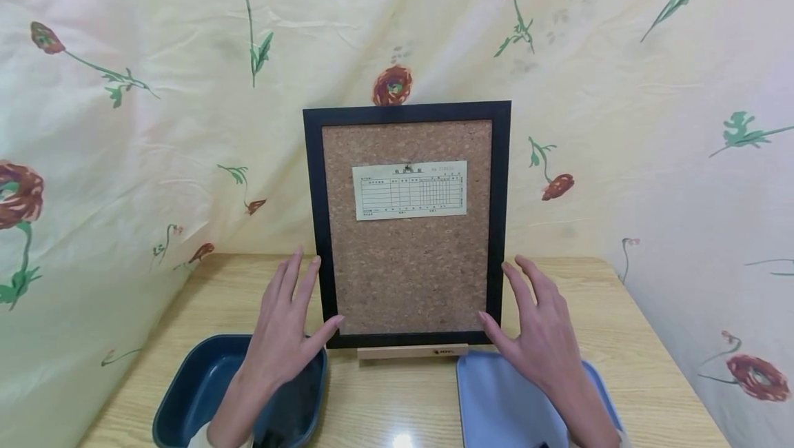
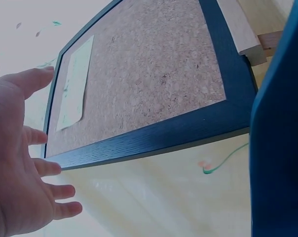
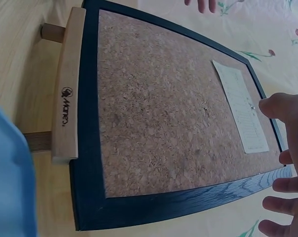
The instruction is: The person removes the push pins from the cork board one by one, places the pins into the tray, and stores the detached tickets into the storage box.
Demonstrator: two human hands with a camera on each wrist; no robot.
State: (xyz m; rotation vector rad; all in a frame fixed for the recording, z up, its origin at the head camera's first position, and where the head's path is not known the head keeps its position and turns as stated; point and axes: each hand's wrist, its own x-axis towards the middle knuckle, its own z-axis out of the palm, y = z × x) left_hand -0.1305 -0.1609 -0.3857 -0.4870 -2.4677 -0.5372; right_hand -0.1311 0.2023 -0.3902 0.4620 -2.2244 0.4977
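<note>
A cork board (image 1: pixel 409 269) in a black frame stands upright on a small wooden easel (image 1: pixel 412 351). On its upper half hangs a printed paper slip (image 1: pixel 411 191), with a small pin (image 1: pixel 408 167) at its top edge. My left hand (image 1: pixel 282 327) is spread beside the lower left of the frame, fingertips right at its edge. On the other side, my right hand (image 1: pixel 540 324) has its fingers apart near the lower right of the frame. Both wrist views show the fingers extended, with nothing held in either palm.
A dark blue bin (image 1: pixel 164 406) sits on the wooden table (image 1: pixel 384 406) under my left forearm. Below my right forearm lies a light blue tray (image 1: pixel 490 406). A cream cloth with red flowers (image 1: pixel 155 158) hangs behind and at both sides.
</note>
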